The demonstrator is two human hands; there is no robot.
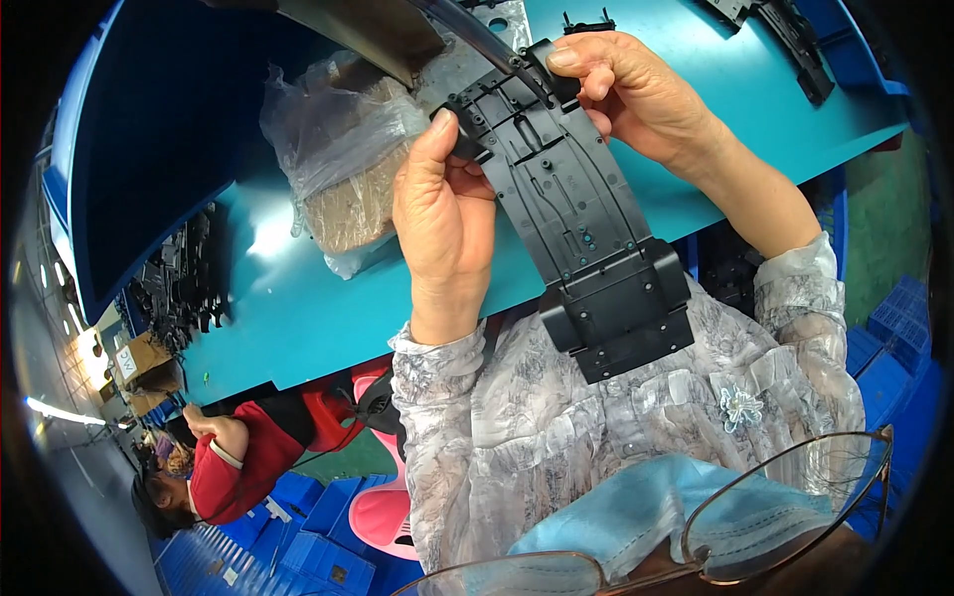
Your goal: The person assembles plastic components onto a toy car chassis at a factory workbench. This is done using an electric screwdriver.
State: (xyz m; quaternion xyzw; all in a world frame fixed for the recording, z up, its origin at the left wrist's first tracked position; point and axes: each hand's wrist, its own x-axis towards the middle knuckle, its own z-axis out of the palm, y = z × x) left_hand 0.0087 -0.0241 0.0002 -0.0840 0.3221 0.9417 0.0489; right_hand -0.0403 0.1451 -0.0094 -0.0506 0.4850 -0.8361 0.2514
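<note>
My wire-rimmed glasses (686,548) and pale blue pleated face mask (636,502) sit closest, just below the black plastic chassis plate (566,199) in my hands. Behind the plate's near end is my sheer grey patterned blouse (537,417), with a small flower ornament (740,408) to the right of that end. The plate slants up and away from me, its ribbed, holed face turned to view, its far end over the teal tabletop (298,328). My left hand (444,209) grips the plate's far left corner, thumb on top and fingers curled beneath; my right hand (641,94) pinches its far right corner between thumb and fingers. A grey metal rod (477,35) slopes down over the plate's far end; I cannot tell whether they touch. Left of the plate lies a brown block in clear plastic wrap (348,199). Beyond the plate stands a small black bracket (588,22), and to its far right lie longer black parts (795,55). Well left of the plate are a deep blue bin (179,129) and a heap of black parts (189,268); lower left, a co-worker in a red top (248,462) is near a pink seat (383,512).
</note>
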